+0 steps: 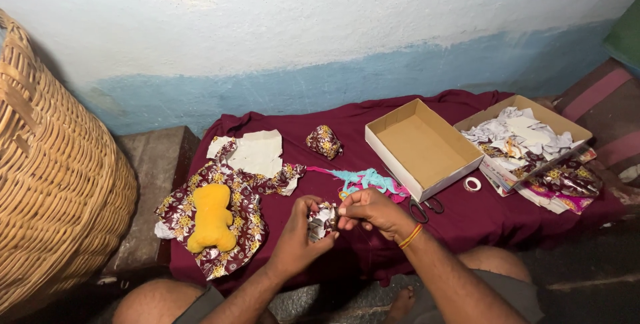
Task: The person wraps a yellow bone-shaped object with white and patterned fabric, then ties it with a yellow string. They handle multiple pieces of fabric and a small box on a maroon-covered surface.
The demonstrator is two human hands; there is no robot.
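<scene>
- Half wrapped at best, to judge by the loose edges: held a small bundle (322, 221) of patterned paper just above the near edge of the maroon cloth (413, 107), between the knees
- Closed the left hand (297, 234) around the bundle from below and from the left, fingers curled on the paper
- Pinched the bundle's upper right corner with the right hand (373, 212), thumb and fingertips shut on a fold; wore an orange bangle (411, 235) on that wrist
- Could not make out the bundle's contents, nor any tape on it
- Left scissors (423, 209) untouched on the cloth just beyond the right hand, and a small roll of tape (473, 184) near them, equally untouched
- Left a tangle of turquoise and pink ribbon (367, 181) just behind the hands, tied to nothing
- Left a yellow plush toy (212, 217) bare on an open sheet of patterned wrapping paper (247, 191) to the left, not yet folded in, with a white paper piece (257, 152) at the sheet's far edge
- Counted as likely done: one small parcel (325, 141) farther back, fully covered in the same paper, without ribbon
- Had packed nothing into the open cardboard box (423, 147) at the right; filled a second box (527, 134) just beside it with white scraps and patterned sheets
- Noted a wicker basket (53, 184) off the cloth at the far left, and a white and blue wall (320, 31) behind everything
</scene>
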